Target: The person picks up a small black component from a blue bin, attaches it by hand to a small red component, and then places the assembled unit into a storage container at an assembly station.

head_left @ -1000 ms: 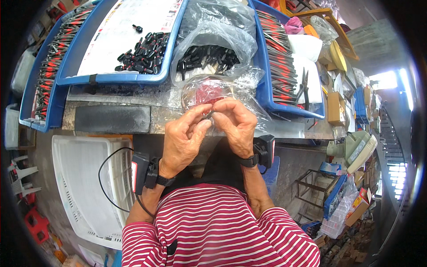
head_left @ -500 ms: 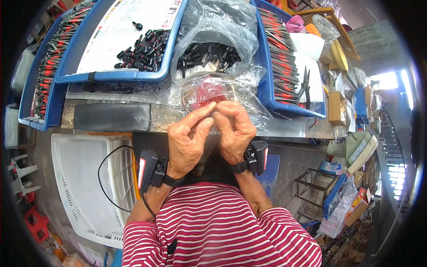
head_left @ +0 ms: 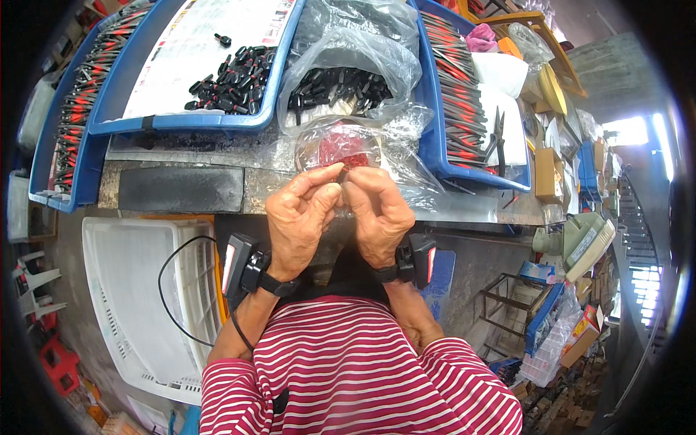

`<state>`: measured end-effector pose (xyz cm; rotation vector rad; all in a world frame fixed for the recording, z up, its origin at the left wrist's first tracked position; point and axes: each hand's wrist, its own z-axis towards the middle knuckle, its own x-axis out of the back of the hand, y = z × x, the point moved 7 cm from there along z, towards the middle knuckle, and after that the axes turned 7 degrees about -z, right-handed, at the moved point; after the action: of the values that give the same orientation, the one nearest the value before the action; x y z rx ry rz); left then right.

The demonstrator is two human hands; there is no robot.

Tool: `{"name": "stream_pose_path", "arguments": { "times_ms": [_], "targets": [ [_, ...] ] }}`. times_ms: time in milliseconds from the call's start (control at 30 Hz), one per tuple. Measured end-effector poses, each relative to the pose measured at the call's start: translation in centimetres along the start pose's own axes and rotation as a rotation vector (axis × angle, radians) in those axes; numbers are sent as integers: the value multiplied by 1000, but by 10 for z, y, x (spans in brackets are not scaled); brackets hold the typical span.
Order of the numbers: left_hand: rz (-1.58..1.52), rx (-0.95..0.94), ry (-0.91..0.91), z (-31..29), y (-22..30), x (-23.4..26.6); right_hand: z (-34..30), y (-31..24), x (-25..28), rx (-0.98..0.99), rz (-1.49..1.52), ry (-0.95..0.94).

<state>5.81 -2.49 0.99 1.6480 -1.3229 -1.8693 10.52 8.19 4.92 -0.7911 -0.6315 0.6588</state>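
My left hand point(head_left: 299, 221) and my right hand point(head_left: 378, 217) meet at the bench's front edge, fingertips pinched close together. Between them shows a small dark piece point(head_left: 343, 175), mostly hidden by the fingers, so its exact kind is unclear. Just beyond the fingertips lies a clear plastic bag of small red parts point(head_left: 344, 145). Behind that, an open clear bag point(head_left: 406, 65) holds many small black parts point(head_left: 337, 90). A heap of black plastic pieces with red rings point(head_left: 239, 81) lies on paper in a blue tray point(head_left: 196, 125) to the left.
Blue trays of red-and-black slender tools stand at far left point(head_left: 85, 181) and at right point(head_left: 435, 156). Black-handled pliers point(head_left: 498, 141) lie in the right one. A dark flat block point(head_left: 181, 190) rests on the bench. Below stands a white plastic crate point(head_left: 138, 304) with a black cable point(head_left: 163, 290) beside it.
Both hands have shifted slightly left, and their fingertips have parted a little, showing more of the small dark piece. The trays and bags stay where they were.
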Motion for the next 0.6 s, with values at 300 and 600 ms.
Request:
{"name": "stream_pose_path", "arguments": {
  "times_ms": [300, 600],
  "targets": [
    [505, -182, -174, 8, 19, 0, 2, 32, 0, -454, 369, -307],
    [748, -444, -284, 2, 30, -6, 0, 41, -2, -513, 353, -437]
  ]
}}
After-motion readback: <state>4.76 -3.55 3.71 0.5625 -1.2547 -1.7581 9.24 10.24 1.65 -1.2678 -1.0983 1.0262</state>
